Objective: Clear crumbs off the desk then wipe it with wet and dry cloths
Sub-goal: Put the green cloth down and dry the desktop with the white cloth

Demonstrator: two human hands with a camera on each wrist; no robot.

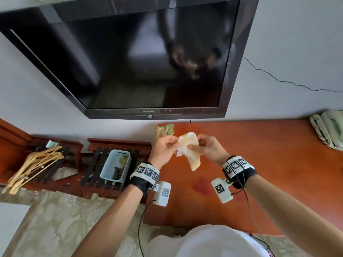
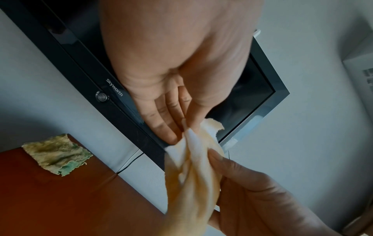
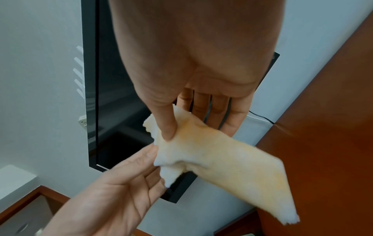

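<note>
Mid-frame, above the desk [image 1: 259,164], my left hand [image 1: 163,151] and right hand [image 1: 209,148] each pinch an edge of the pale yellow cloth [image 1: 189,151], other fingers loose. No crumbs visible; wiping seems underway. Farther back, the greenish cloth [image 1: 165,131] lies by the wall.

A hotel-like bedroom: wall-mounted television [image 1: 130,58], wooden desk [image 1: 259,164], corded telephone [image 1: 328,128], hangers [image 1: 35,164].
</note>
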